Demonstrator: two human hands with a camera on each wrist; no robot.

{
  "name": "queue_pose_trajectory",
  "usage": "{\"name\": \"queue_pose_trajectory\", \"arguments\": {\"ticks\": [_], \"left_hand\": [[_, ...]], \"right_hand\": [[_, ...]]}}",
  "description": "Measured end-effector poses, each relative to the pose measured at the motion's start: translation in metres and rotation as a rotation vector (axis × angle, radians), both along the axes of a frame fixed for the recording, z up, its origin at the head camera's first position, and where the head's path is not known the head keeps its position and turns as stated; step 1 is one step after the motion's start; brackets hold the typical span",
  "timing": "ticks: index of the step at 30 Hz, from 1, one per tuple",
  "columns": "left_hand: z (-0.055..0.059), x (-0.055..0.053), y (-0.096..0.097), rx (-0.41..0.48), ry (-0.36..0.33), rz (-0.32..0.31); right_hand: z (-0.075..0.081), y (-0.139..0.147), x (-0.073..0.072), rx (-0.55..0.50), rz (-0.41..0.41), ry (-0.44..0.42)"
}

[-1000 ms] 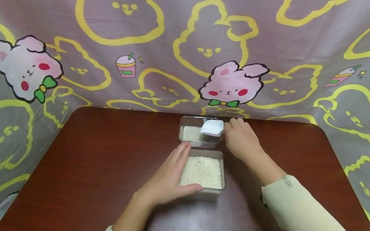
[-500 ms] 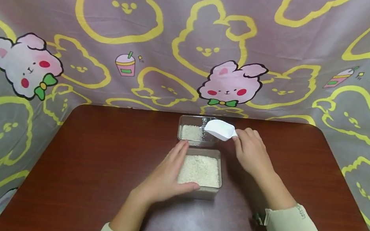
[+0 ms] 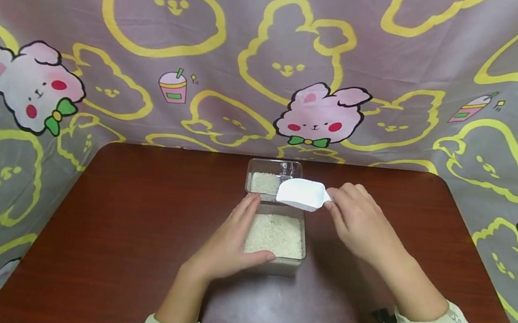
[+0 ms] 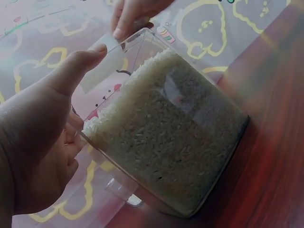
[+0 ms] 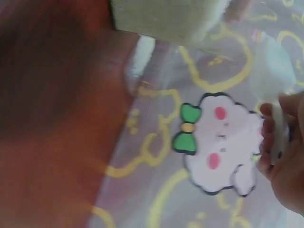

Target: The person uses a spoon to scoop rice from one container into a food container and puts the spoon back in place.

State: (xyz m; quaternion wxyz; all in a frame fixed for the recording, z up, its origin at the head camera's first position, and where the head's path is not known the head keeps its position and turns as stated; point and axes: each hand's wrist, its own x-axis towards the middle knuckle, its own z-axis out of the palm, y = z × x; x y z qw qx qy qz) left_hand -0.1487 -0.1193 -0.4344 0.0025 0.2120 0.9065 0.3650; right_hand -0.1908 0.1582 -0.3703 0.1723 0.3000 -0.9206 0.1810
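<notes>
A clear square container (image 3: 285, 267) filled with white rice (image 3: 275, 235) stands in the middle of the table. My left hand (image 3: 227, 240) rests against its left side, fingers straight toward the far corner and thumb along the near rim. In the left wrist view, the rice (image 4: 161, 118) shows through the container's wall. My right hand (image 3: 356, 215) pinches the handle of a white scoop (image 3: 301, 193), held above the gap between the two containers. The right wrist view also shows the scoop (image 5: 273, 71), with the fingers curled round its handle.
Directly behind the full container is a smaller clear rectangular container (image 3: 295, 170), with a little rice (image 3: 264, 182) at its left end. The dark brown wooden table (image 3: 141, 211) meets a cartoon-printed curtain (image 3: 232, 40) along its back and sides.
The scoop has come out of the far container, levelled and moved back toward the full container in my right hand. My left hand has stayed at the full container.
</notes>
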Motion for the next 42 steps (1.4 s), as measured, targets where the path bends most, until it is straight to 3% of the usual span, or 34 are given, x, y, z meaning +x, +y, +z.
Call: {"name": "queue_pose_trajectory", "arguments": {"ticks": [9, 17, 25, 32, 35, 42], "left_hand": [[0.0, -0.002, -0.001, -0.028, 0.04, -0.011], [-0.001, -0.002, -0.001, -0.008, 0.008, 0.001], [-0.001, -0.001, 0.0, -0.016, 0.011, -0.002], [-0.001, -0.002, 0.001, -0.011, 0.01, 0.001], [0.0, -0.002, 0.001, -0.014, 0.006, 0.002], [0.0, -0.001, 0.001, -0.005, -0.027, 0.0]], "right_hand": [[0.042, -0.014, 0.017, 0.36, 0.164, 0.072], [0.059, -0.043, 0.027, 0.65, 0.21, 0.231], [0.076, -0.07, 0.043, 0.839, 0.148, 0.167], [0.092, -0.085, 0.045, 0.933, 0.111, 0.076], [0.093, -0.091, 0.045, 0.976, 0.084, 0.03], [0.063, -0.09, 0.041, 0.947, 0.121, 0.006]]}}
